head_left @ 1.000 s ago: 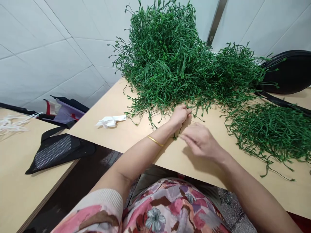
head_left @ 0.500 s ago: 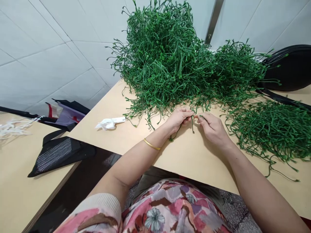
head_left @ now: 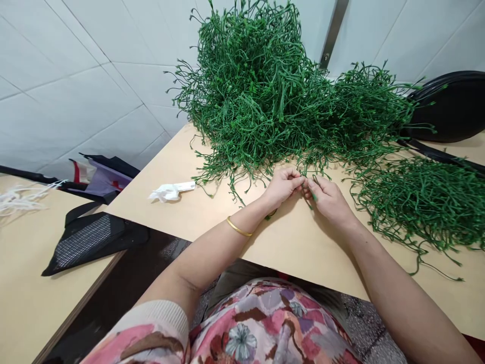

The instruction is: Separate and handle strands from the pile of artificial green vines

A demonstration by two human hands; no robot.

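Near the front edge of the pale wooden desk (head_left: 212, 212), the left hand (head_left: 282, 186) and right hand (head_left: 329, 199) meet, each grip pinched on a thin green plastic sprig (head_left: 310, 188) — beside the big tangled heap of green plastic stems (head_left: 265, 91). Neighbouring strands could snag and drag out.

Head-worn view, down onto table (head_left: 197, 212)

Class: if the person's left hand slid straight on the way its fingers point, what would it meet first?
Almost at once the right hand: the left hand points toward it, fingertips nearly touching around a green strand.
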